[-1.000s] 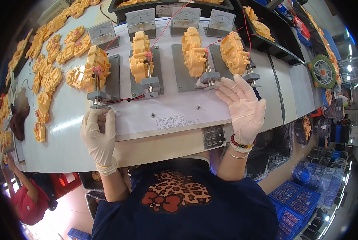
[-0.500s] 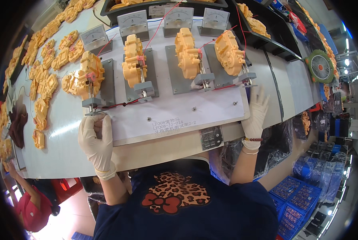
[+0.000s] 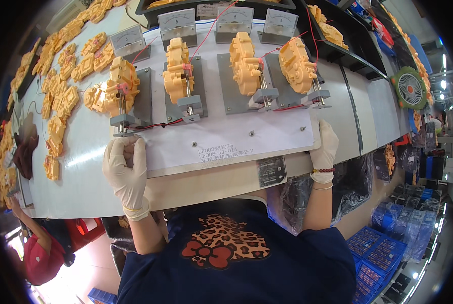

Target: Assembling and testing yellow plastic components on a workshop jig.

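Gearboxes (image 3: 244, 68), four, sit in a row on the board (image 3: 170, 152). I see left hand (image 3: 126, 169) bent at the leftmost clamp (image 3: 125, 121), right hand (image 3: 324, 147) curled at the board's right corner; whether either grips, I cannot tell. Meters (image 3: 177, 25) stand behind.

Four meters (image 3: 177, 23), four mounted yellow housings (image 3: 246, 66), four grey plates (image 3: 229, 96), two gloved hands (image 3: 125, 171), one fan (image 3: 409, 88), seemingly three studs (image 3: 251, 134)

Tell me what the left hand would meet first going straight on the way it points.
The left hand would likely first meet the metal end piece in front of the leftmost grey block; it looks right at the fingertips, but depth leaves contact unclear.
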Demonstrator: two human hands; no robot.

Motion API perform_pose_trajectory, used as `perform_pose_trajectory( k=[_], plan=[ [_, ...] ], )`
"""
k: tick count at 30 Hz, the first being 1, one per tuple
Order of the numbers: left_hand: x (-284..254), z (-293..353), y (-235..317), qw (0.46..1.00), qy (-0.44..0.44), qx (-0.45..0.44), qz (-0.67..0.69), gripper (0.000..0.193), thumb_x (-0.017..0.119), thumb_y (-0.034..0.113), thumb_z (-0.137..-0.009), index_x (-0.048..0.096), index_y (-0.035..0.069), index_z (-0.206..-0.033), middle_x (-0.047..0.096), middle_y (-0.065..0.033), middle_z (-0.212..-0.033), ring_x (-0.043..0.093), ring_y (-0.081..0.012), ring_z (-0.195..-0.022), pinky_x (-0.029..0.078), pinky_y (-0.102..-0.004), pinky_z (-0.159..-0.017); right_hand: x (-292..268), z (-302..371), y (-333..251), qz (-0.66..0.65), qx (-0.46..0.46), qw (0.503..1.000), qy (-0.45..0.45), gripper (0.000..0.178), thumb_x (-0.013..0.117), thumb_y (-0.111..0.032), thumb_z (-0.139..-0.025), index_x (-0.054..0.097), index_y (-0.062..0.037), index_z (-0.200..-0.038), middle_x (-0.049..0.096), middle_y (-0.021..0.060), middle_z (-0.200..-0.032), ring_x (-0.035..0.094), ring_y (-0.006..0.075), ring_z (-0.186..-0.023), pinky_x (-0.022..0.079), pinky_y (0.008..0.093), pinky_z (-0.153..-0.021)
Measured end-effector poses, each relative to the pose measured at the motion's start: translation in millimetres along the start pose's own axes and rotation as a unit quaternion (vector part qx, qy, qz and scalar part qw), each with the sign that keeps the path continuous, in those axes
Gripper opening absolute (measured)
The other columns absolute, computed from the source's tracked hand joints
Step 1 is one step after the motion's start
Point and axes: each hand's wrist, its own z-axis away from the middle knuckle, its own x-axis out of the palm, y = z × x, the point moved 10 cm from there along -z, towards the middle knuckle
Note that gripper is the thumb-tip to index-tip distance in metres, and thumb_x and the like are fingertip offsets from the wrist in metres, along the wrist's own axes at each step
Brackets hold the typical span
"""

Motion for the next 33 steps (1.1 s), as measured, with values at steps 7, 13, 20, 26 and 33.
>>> perform_pose_trajectory(
  k=[7, 13, 20, 26, 33],
  plan=[
    [-0.8, -0.6, 0.5, 1.0, 0.003, -0.005, 0.001, 0.006, 0.069, 0.003, -0.089, 0.065, 0.001, -0.086, 0.054, 0.0037, -0.076, 0.044, -0.0035, -0.064, 0.037, -0.0191, -0.058, 0.3, -0.7, 2.2, -0.016, -0.001, 1.0, 0.001, 0.022, 0.056, -0.026, -0.096, 0.061, -0.0043, -0.093, 0.062, 0.0178, -0.085, 0.063, 0.0396, -0.082, 0.048, 0.0458, -0.071],
    [-0.9, 0.2, -4.0, 1.0, 0.003, -0.01, 0.007, 0.006, 0.071, 0.004, -0.088, 0.066, 0.001, -0.087, 0.055, 0.0023, -0.076, 0.046, -0.0046, -0.063, 0.039, -0.0203, -0.058, -2.7, -1.6, -2.7, -0.008, 0.0, 1.0, -0.001, 0.02, 0.056, -0.024, -0.096, 0.062, -0.0054, -0.096, 0.063, 0.0164, -0.087, 0.063, 0.0389, -0.083, 0.049, 0.0451, -0.071],
    [-0.6, 0.6, -7.4, 1.0, 0.008, -0.008, -0.003, 0.008, 0.073, 0.004, -0.086, 0.066, 0.002, -0.087, 0.056, 0.001, -0.076, 0.049, -0.0056, -0.062, 0.04, -0.0212, -0.057, -0.7, -0.9, -0.2, -0.003, 0.004, 1.0, -0.012, 0.02, 0.057, -0.025, -0.095, 0.063, -0.0063, -0.098, 0.063, 0.0153, -0.088, 0.064, 0.0374, -0.084, 0.049, 0.0446, -0.071],
    [-0.5, 0.4, -8.3, 1.0, 0.001, -0.021, 0.003, 0.007, 0.072, 0.005, -0.088, 0.066, 0.001, -0.087, 0.056, 0.0018, -0.077, 0.048, -0.0046, -0.063, 0.039, -0.0202, -0.057, -2.8, -1.0, -2.5, 0.004, -0.016, 1.0, 0.01, 0.02, 0.055, -0.024, -0.098, 0.062, -0.0062, -0.095, 0.063, 0.0152, -0.086, 0.063, 0.0379, -0.084, 0.049, 0.0449, -0.071],
    [1.5, 1.3, -11.0, 1.0, 0.0, -0.016, 0.011, 0.007, 0.072, 0.005, -0.089, 0.066, 0.001, -0.087, 0.057, 0.002, -0.077, 0.048, -0.0044, -0.063, 0.039, -0.02, -0.057, -2.1, 1.2, 3.5, 0.009, 0.012, 1.0, -0.002, 0.018, 0.056, -0.024, -0.097, 0.063, -0.007, -0.1, 0.062, 0.015, -0.089, 0.062, 0.038, -0.088, 0.049, 0.0449, -0.074]
  ],
)
